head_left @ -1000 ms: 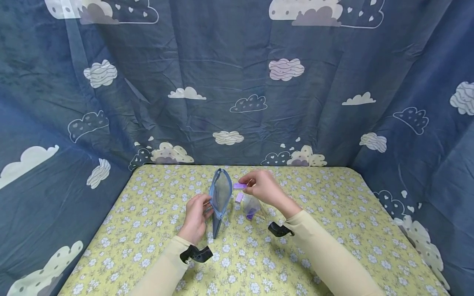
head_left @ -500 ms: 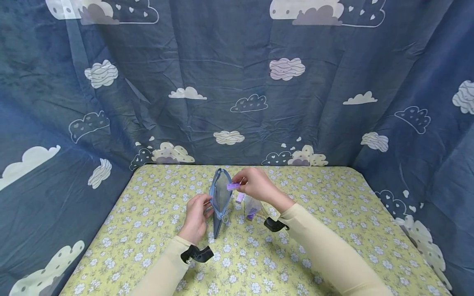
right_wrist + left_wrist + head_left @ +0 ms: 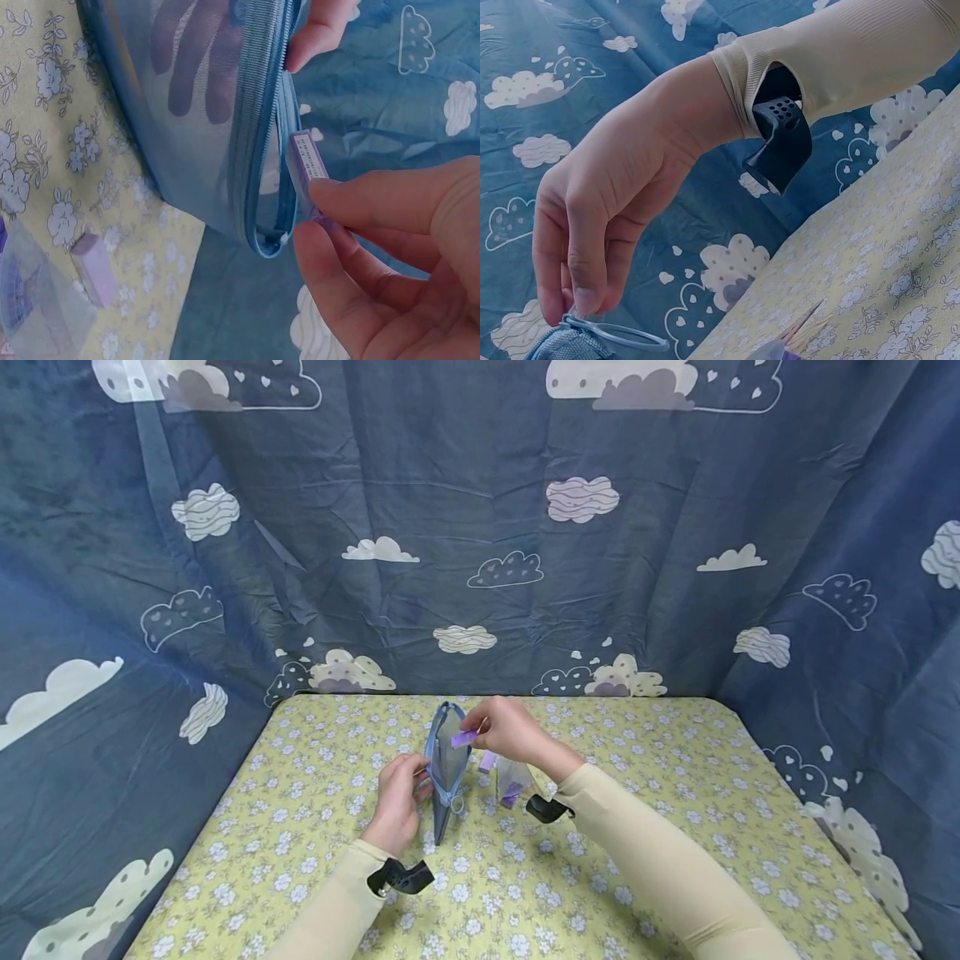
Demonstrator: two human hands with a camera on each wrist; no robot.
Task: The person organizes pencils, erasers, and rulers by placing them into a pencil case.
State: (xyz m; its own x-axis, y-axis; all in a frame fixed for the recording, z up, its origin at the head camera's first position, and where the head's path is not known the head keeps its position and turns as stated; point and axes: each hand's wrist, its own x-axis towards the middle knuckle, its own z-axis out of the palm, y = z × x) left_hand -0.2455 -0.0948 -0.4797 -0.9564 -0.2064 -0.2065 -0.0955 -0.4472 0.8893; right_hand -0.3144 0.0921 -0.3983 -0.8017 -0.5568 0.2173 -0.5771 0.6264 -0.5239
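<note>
My left hand [image 3: 399, 797] grips the side of a blue mesh zip pouch [image 3: 437, 812], which stands upright with its mouth unzipped. In the right wrist view, several of its fingers show through the mesh of the pouch [image 3: 187, 150], with the thumb at the zip. A small purple eraser [image 3: 463, 739] with a printed label is pinched between the thumb and fingers of my right hand [image 3: 510, 731]. The right wrist view puts this eraser [image 3: 307, 161] right at the pouch's opening. In the left wrist view my right hand [image 3: 607, 202] reaches down behind the zip's ring pull [image 3: 630, 335].
A second lilac block [image 3: 487, 762] lies on the table just right of the pouch. Beside it is a translucent bag [image 3: 513, 777] with something purple in it; thin pointed sticks [image 3: 802, 322] lie nearby. Flowered yellow cloth [image 3: 525, 893] covers the table, and a blue curtain hangs behind.
My right hand has moved left with the eraser, from beside the pouch to over its mouth, and the eraser has tilted. The left hand and pouch have stayed nearly still.
</note>
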